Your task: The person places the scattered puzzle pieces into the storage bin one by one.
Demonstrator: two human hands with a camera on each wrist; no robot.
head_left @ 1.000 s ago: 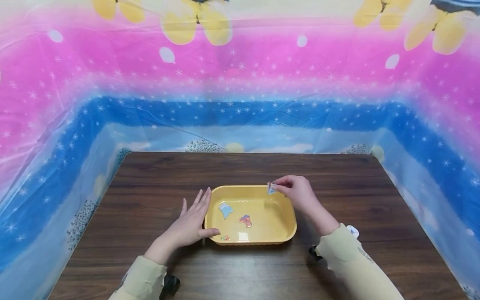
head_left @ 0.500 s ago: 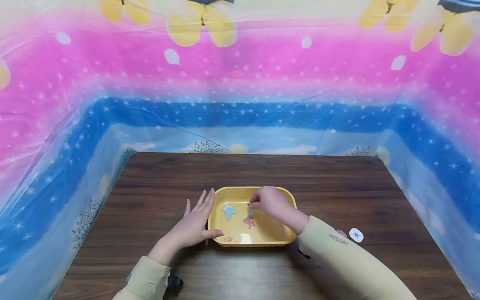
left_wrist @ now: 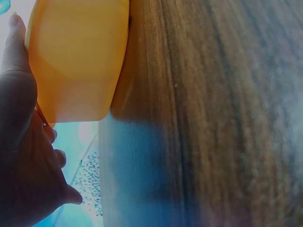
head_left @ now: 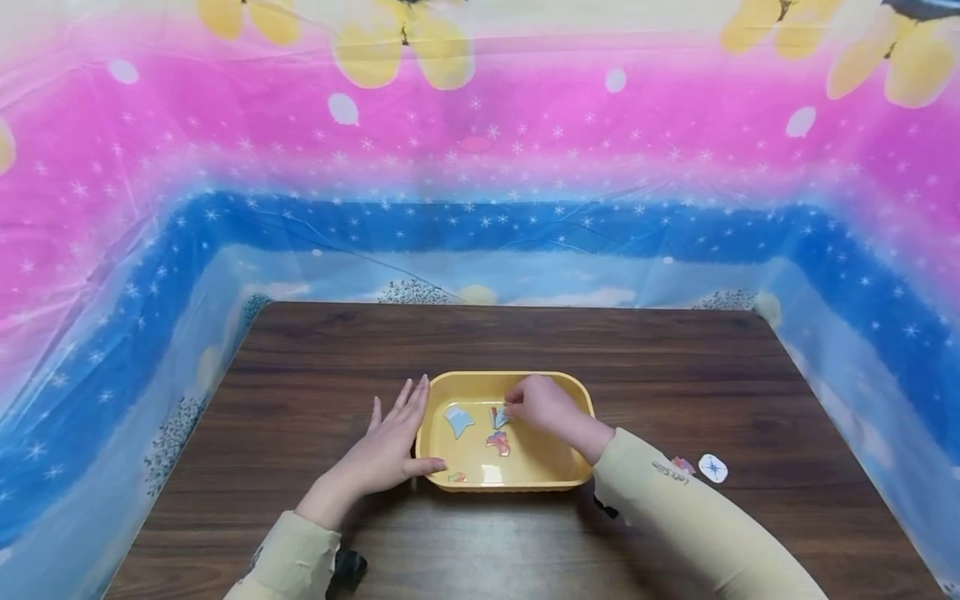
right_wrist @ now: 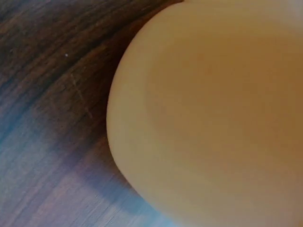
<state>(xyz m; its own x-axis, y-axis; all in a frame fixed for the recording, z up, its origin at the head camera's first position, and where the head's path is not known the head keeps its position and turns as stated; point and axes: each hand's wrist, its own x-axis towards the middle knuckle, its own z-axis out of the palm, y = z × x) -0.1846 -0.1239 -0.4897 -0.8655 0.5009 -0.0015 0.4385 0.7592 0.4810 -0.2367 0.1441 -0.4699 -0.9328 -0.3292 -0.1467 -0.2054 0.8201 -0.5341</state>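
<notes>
A yellow tray (head_left: 510, 488) sits on the table, its outer wall (left_wrist: 78, 61) filling much of the left wrist view. My left hand (head_left: 386, 442) lies along the left rim with fingers extended and thumb over the front corner. Inside, my right hand (head_left: 547, 408) pinches a small flat blue-and-red piece (head_left: 497, 417) low over the tray floor; its fingertips partly cover the piece. Left of that lies a light blue flat piece (head_left: 458, 421). A red-orange piece (head_left: 498, 443) is just in front, and a tiny red-green piece (head_left: 457, 477) lies by the front-left corner.
On the wooden table (head_left: 660, 358), right of the tray, lie a white piece with a blue star (head_left: 712, 468) and a pink piece (head_left: 682, 465), the latter partly behind the right sleeve. A patterned cloth (head_left: 480, 225) hangs around the table. The right wrist view shows only tray and table.
My right hand has carried the blue-and-red piece from above the tray's back-right rim leftward and down into the tray. The left hand stays at the rim.
</notes>
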